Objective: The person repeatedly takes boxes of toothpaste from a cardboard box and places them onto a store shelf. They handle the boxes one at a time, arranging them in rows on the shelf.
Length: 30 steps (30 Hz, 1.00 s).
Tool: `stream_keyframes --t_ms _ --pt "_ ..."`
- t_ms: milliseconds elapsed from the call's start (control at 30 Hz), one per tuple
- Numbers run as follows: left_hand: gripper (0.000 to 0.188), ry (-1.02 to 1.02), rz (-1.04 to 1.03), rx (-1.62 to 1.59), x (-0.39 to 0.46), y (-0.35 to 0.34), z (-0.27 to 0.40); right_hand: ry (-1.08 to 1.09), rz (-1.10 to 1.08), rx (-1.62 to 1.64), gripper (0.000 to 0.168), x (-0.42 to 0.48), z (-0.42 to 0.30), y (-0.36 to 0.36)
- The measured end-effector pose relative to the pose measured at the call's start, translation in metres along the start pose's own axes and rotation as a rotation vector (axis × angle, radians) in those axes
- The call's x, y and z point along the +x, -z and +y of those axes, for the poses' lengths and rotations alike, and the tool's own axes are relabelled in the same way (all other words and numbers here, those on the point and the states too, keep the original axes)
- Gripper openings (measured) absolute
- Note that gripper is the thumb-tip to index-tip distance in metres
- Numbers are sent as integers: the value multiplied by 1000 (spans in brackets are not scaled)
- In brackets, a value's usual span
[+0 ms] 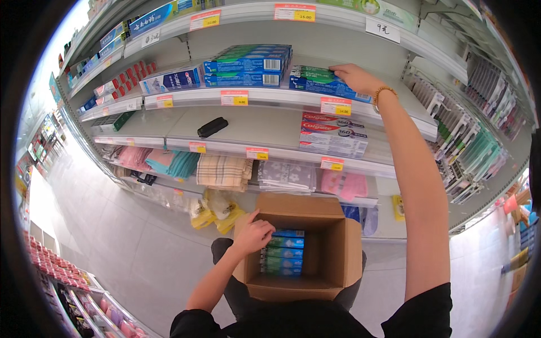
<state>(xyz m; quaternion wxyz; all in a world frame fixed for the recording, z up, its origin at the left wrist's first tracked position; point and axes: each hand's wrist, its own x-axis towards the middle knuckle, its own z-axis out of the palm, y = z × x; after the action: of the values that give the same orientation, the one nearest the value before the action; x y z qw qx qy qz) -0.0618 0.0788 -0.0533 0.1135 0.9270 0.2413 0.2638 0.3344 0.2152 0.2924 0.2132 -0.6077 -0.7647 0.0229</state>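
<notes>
On the middle shelf, my right hand grips the right part of a blue and green Darlie toothpaste box. Other toothpaste boxes are beneath it, and some of my fingers are hidden. A brown cardboard carton, flaps spread, sits between my legs. Several blue and green toothpaste boxes lie stacked along its left inner side. My left hand is over the carton's left rim, with curled fingers close to the uppermost box; whether it grips anything is unclear.
More toothpaste boxes are stacked left of my right hand. Below, the shelf holds Colgate boxes and a black object. Folded towels fill a lower shelf. Toothbrush packs hang at right. Yellow-and-clear bags are near the carton.
</notes>
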Motion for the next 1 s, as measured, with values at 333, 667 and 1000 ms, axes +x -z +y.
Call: stream_keyframes --t_ms 333,667,1000 --pt "6 24 -20 120 -5 -23 -4 -110 502 -369 27 -24 -25 -25" --pt "6 81 -83 186 -43 -16 31 30 -928 109 27 -252 -102 -317" --pt "7 103 -64 218 -41 -21 33 -1013 -791 478 31 -347 -26 -533"
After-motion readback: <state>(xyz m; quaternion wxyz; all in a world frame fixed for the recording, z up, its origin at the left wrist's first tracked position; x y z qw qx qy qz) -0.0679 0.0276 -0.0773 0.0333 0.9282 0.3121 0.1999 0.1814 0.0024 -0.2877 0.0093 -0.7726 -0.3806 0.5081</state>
